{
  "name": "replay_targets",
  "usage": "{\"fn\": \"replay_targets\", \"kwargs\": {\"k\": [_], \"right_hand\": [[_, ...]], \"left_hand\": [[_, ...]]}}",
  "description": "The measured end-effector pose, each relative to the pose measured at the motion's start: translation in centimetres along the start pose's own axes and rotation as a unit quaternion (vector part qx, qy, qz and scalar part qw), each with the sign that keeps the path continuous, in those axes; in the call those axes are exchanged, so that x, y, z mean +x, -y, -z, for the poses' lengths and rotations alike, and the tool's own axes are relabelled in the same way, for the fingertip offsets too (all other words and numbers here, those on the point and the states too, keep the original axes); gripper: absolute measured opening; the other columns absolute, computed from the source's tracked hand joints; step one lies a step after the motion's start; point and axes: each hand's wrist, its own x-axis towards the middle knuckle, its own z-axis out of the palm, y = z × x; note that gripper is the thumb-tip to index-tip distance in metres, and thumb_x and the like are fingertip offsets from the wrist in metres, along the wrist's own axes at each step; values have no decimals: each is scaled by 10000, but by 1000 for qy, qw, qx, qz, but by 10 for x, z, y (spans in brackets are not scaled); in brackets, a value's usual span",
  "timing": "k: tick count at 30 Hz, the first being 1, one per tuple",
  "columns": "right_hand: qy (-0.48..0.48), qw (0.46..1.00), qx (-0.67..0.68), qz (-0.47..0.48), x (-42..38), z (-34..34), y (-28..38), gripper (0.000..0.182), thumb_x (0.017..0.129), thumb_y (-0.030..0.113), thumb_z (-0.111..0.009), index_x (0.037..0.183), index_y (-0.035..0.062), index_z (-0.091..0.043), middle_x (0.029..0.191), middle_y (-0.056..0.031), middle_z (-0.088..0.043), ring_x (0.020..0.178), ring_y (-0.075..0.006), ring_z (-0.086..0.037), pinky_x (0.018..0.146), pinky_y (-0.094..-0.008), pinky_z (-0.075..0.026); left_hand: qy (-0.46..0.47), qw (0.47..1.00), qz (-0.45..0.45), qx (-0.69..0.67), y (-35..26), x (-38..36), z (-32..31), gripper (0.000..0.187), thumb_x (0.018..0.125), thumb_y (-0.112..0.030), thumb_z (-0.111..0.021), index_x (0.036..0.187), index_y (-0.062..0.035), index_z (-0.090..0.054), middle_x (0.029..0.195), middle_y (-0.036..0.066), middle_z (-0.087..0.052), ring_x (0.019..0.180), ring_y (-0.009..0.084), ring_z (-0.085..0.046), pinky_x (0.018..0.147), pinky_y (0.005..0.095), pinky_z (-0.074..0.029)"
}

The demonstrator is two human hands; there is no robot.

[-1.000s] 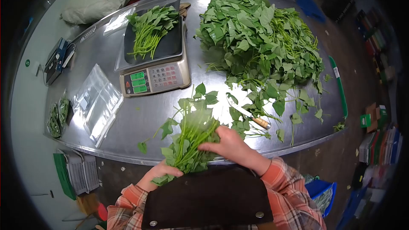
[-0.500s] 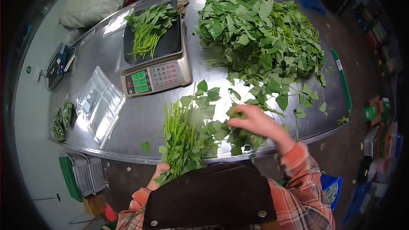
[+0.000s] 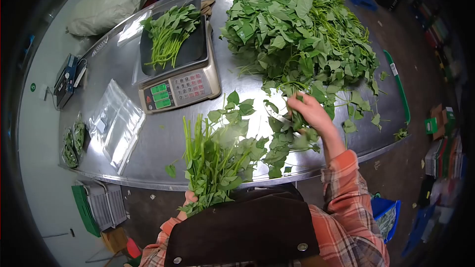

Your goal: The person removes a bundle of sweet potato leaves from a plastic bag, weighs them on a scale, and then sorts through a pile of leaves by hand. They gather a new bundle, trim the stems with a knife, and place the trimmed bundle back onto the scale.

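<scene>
My left hand [image 3: 188, 200], near the table's front edge, is closed round the leafy end of a bunch of leafy greens [image 3: 210, 163], whose pale cut stems point away from me. Its fingers are partly hidden by leaves. My right hand [image 3: 312, 112] is closed on a few stems of leafy greens [image 3: 297, 118], in front of a big heap of the same greens [image 3: 297, 34]. Loose heart-shaped leaves [image 3: 279, 153] lie between the two hands. A smaller bunch [image 3: 173, 34] rests on the black pan of a digital scale [image 3: 190, 88].
Clear plastic bags [image 3: 116, 123] lie flat on the steel table [image 3: 163, 163], left of the scale. Filled bags of greens [image 3: 73, 141] sit at the left edge. A green-handled item [image 3: 398, 86] runs along the right edge. A large white sack [image 3: 111, 5] stands behind.
My right hand has moved away from me and slightly right, toward the heap, with stems in its fingers. My left hand stays on its bunch, which has tilted slightly left.
</scene>
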Motion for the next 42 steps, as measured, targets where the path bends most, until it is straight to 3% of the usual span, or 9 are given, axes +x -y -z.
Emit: {"fn": "replay_targets", "kwargs": {"k": [4,9,12,17,20,28,32,40,42], "right_hand": [[198,942,-270,22,-26,-15,-15,625,726,430,-688,1205,53,-552,1391,-185,-379,1295,-282,-366,1055,-364,-303],[285,864,414,-34,-32,-108,-43,1082,668,511,-751,1460,132,-118,1490,-131,-204,1363,-279,-227,1060,-482,-263],[433,760,485,-9,-37,-122,-7,883,786,213,-678,1457,106,-113,1472,-138,-249,1287,-259,-356,952,-429,-386],[407,898,103,-135,-30,-84,15,230,847,125,-592,1044,17,-641,820,-43,-636,661,-87,-549,529,-215,-414],[348,930,115,-26,-48,-60,29,177,855,150,-597,810,-8,-663,542,15,-512,446,-27,-378,431,-182,-314],[92,923,374,0,-46,-1,6,176,877,174,-587,827,7,-610,583,-36,-527,417,-55,-442,361,-205,-340],[209,958,192,-37,-55,-69,32,597,806,114,-651,1340,32,-396,907,-37,-633,497,-61,-471,461,-196,-388],[-52,881,468,-42,-40,-35,14,145,898,133,-492,773,60,-482,603,15,-430,485,-82,-398,436,-209,-367],[-30,937,347,26,-50,-24,30,151,905,136,-491,790,43,-518,633,10,-441,523,-94,-392,491,-229,-394]], "left_hand": [[7,1000,-2,-2,-3,4,0,833,575,21,-730,1332,10,-383,1289,149,-486,1185,274,-472,1016,387,-358],[12,1000,9,0,-7,13,-3,847,570,20,-735,1337,10,-377,1295,153,-481,1189,278,-468,1019,393,-356],[11,1000,10,4,-9,16,-5,855,566,19,-738,1340,10,-373,1298,156,-478,1192,281,-467,1021,396,-355],[10,1000,3,9,-12,12,-2,870,560,17,-743,1344,10,-367,1303,160,-474,1197,285,-463,1024,401,-353],[11,1000,-4,8,-13,11,1,878,557,16,-746,1347,10,-363,1306,163,-471,1200,287,-461,1026,405,-352],[13,1000,2,23,-17,7,4,901,548,13,-754,1355,9,-353,1315,169,-463,1208,294,-456,1031,413,-349],[-22,999,4,38,-32,10,-45,916,541,16,-768,1354,15,-347,1319,161,-459,1214,286,-451,1033,406,-346],[-50,994,-10,101,-32,-11,-72,829,673,-58,-735,1375,26,-303,1351,121,-433,1239,245,-422,1048,361,-310],[-66,992,5,103,-36,-17,-80,795,699,-44,-708,1378,25,-300,1357,119,-428,1242,236,-420,1048,354,-309]]}}
